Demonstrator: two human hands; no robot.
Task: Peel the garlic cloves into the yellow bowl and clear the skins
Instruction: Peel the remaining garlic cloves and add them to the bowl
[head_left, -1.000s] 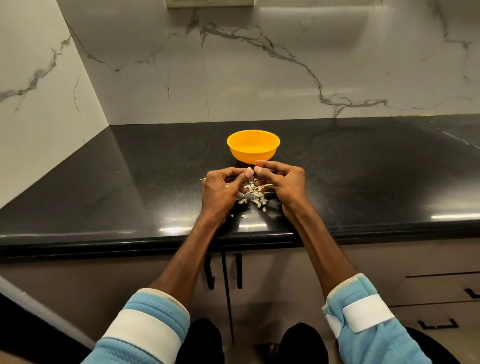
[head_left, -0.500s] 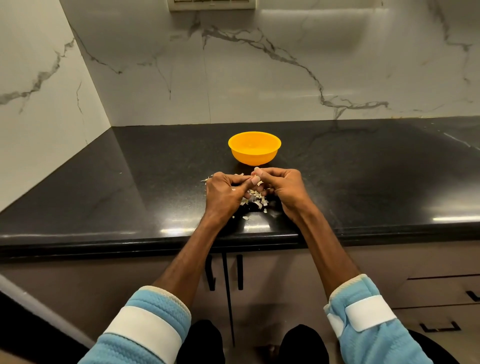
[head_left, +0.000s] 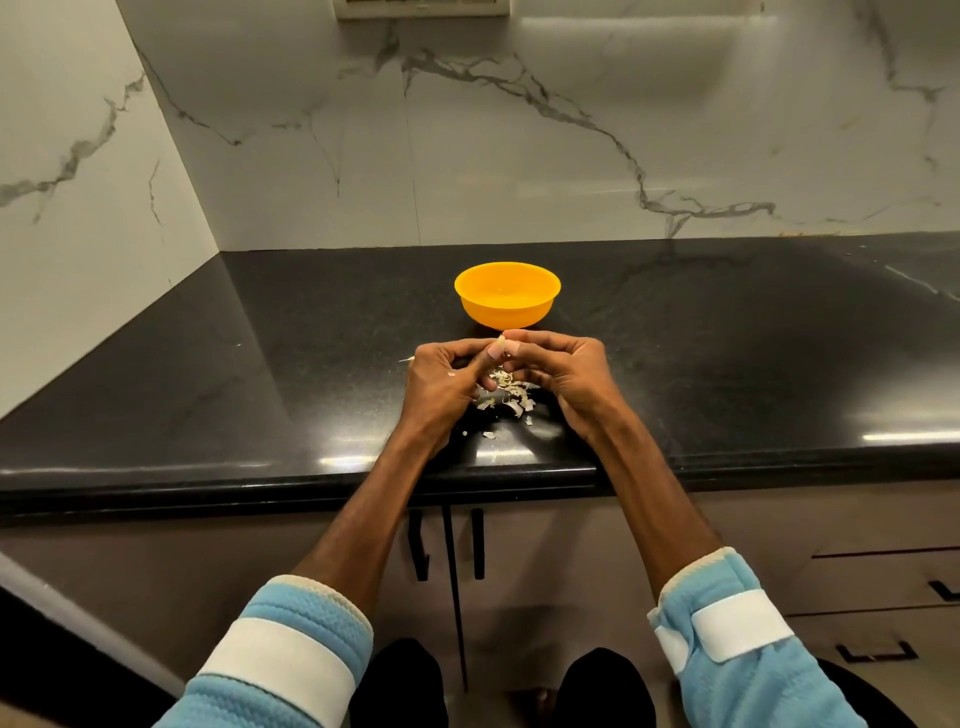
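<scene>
A yellow bowl stands on the black counter, just beyond my hands. My left hand and my right hand meet fingertip to fingertip over a small heap of pale garlic skins. Between the fingertips of both hands a small pale garlic clove is pinched; most of it is hidden by the fingers. Both hands have their fingers curled. What lies inside the bowl cannot be made out.
A stray skin flake lies left of my left hand, and a few crumbs sit near the counter's front edge. Marble walls close the back and left. Cabinet doors with black handles are below.
Both hands have stayed together over the skins, shifting only slightly; the pale clove tip now shows above the fingertips. The view has tilted a little.
</scene>
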